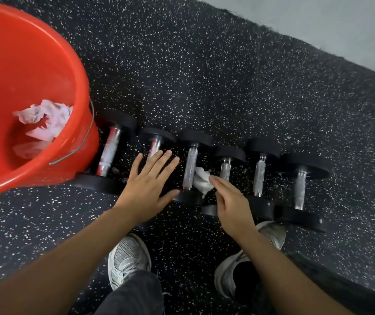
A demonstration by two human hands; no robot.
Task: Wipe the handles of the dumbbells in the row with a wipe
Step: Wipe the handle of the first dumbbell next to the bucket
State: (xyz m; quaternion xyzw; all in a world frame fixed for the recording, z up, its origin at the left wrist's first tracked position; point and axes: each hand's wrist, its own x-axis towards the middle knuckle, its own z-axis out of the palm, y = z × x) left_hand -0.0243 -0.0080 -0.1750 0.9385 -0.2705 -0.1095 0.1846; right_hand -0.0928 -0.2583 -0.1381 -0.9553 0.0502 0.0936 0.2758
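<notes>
Both forearms reach down past grey sneakers [128,258] to the speckled rubber floor [227,76]. Left of the fingers stands a red bucket [34,64] holding crumpled wipes [45,120]. Six dumbbells [259,173] lie in a row beneath. Left hand [146,186] hovers flat, fingers spread; right hand [233,201] has its fingers extended, tips touching a white wipe [201,180] beside the third handle [190,170].

6 dumbbells [191,164], 1 red bucket [45,64], 2 hands [146,185], 2 shoes [127,258].
</notes>
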